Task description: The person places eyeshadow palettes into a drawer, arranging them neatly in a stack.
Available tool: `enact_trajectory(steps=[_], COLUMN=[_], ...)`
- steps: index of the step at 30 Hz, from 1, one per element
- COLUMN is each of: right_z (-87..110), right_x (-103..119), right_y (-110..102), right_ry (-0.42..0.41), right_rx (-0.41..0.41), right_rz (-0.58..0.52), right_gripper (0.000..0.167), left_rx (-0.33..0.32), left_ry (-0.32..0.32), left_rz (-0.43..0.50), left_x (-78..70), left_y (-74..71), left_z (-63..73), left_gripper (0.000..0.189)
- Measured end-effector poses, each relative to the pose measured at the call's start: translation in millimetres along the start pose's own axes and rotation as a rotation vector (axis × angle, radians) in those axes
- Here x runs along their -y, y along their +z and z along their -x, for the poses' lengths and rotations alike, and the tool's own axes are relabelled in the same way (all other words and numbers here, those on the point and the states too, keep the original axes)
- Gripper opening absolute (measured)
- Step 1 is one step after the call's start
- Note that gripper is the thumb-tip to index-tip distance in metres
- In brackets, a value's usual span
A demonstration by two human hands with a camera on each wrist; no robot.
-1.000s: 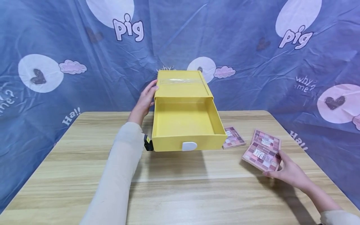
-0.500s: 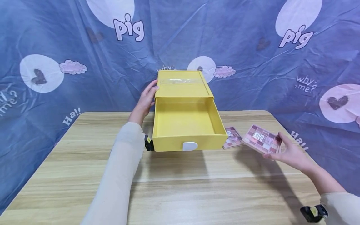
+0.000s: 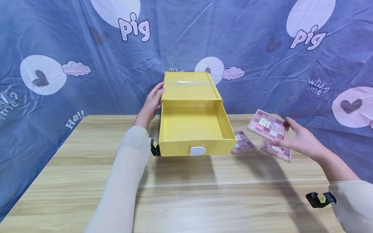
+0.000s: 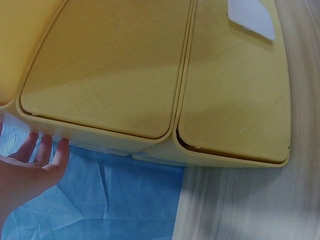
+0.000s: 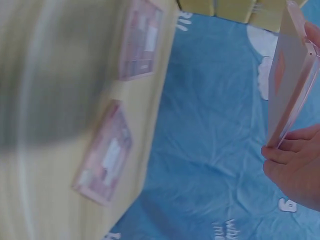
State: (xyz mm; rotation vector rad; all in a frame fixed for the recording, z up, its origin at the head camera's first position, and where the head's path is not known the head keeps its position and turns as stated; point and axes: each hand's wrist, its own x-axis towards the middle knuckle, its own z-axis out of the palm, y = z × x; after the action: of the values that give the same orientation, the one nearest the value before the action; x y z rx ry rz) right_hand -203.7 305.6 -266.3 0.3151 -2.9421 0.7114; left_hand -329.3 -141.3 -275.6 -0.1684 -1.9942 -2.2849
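A yellow drawer unit [image 3: 187, 90] stands at the back middle of the table, its top drawer [image 3: 177, 149] pulled out and bare inside. My left hand [image 3: 151, 103] rests on the unit's left side; in the left wrist view, straight fingers [image 4: 42, 150] touch the side wall beside two closed lower drawers. At the right, my right hand [image 3: 304, 140] pinches a pink chequered eyeshadow palette [image 3: 266, 125] marked "BACK" by its right end, thumb on one edge and fingers on the other. It is raised above the table, tilted, with its plain underside [image 5: 285, 75] toward the right wrist camera.
Two similar palettes lie on the wooden table [image 3: 186, 200]: one palette [image 3: 244, 143] by the open drawer's right corner, the other palette [image 3: 278, 151] partly under the raised one in the head view. A blue printed cloth [image 3: 247, 38] hangs behind the table.
My right hand has lifted the palette off the table and carried it away from me, uncovering part of the palette below. The left hand and drawer unit have stayed in place.
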Motion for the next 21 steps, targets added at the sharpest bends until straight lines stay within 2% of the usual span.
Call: enact_trajectory(steps=[9,21], right_z=[-13.7,-33.3], right_x=[23,60], right_y=[-21,-34], right_ry=[0.014,-0.036], right_rx=[0.044,0.064], right_rz=[-0.02,-0.04], right_gripper=[0.104,0.102], left_rx=[-0.003,-0.011], left_ry=[-0.007,-0.008], left_rz=[-0.006,-0.007], left_x=[-0.8,-1.6], left_y=[0.5,0.5], left_z=[0.7,0.8], left_gripper=[0.045,0.045])
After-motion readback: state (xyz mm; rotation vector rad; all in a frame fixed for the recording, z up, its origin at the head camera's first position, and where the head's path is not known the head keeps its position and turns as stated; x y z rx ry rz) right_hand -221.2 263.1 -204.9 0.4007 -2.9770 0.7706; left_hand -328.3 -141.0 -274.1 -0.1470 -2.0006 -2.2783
